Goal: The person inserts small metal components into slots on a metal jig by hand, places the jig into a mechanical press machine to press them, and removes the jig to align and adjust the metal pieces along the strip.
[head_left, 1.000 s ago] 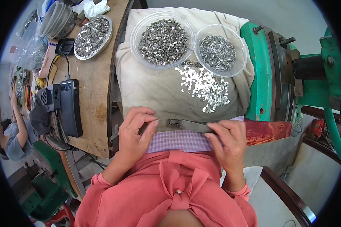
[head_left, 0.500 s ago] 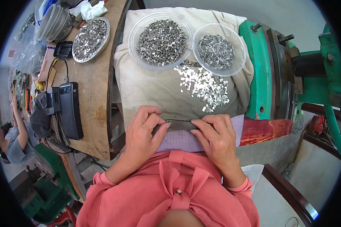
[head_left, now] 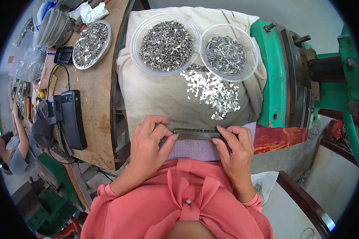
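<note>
A narrow grey metal strip [head_left: 197, 134] lies crosswise in front of me, with a row of small dark notches along its far edge. My left hand [head_left: 149, 139] pinches its left end between thumb and bent fingers. At the right end, my right hand [head_left: 236, 148] grips it between thumb and forefinger. Just beyond the strip, a loose pile of small shiny metal flakes [head_left: 213, 93] is spread over the beige cloth [head_left: 155, 95]. Behind the pile stand a large clear tub [head_left: 133, 47] of mixed metal pieces and a smaller clear tub [head_left: 256, 59] of thin metal pins.
A green machine [head_left: 273, 75] with bolts borders the cloth on the right. To the left, a wooden table [head_left: 97, 115] carries a black phone [head_left: 73, 119], a cable and a white bowl [head_left: 108, 40] of metal pieces. Another person [head_left: 22, 147] is at far left.
My right hand has slid right along the strip to its end, leaving more of it in sight. The notched far edge now shows plainly. The left hand has barely moved.
</note>
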{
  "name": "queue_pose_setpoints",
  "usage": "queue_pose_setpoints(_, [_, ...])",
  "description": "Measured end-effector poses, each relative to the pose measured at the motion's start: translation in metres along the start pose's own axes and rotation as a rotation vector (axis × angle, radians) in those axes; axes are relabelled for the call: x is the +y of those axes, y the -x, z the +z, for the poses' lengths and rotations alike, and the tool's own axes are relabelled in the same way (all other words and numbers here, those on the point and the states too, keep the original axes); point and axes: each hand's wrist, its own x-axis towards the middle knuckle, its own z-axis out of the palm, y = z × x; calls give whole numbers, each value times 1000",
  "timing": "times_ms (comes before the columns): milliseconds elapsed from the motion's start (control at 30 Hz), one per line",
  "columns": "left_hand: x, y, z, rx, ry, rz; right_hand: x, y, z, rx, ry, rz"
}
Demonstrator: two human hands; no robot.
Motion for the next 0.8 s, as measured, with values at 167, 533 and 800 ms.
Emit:
queue_pose_setpoints(167, [-1,-2,0,-24,12,-28,-1,2,5,44,55,23])
queue_pose_setpoints(533, [-3,-3,2,-37,33,-56,2,2,4,41,17,63])
queue_pose_setpoints(800, [-3,-3,2,-29,48,-54,5,3,0,25,-27,25])
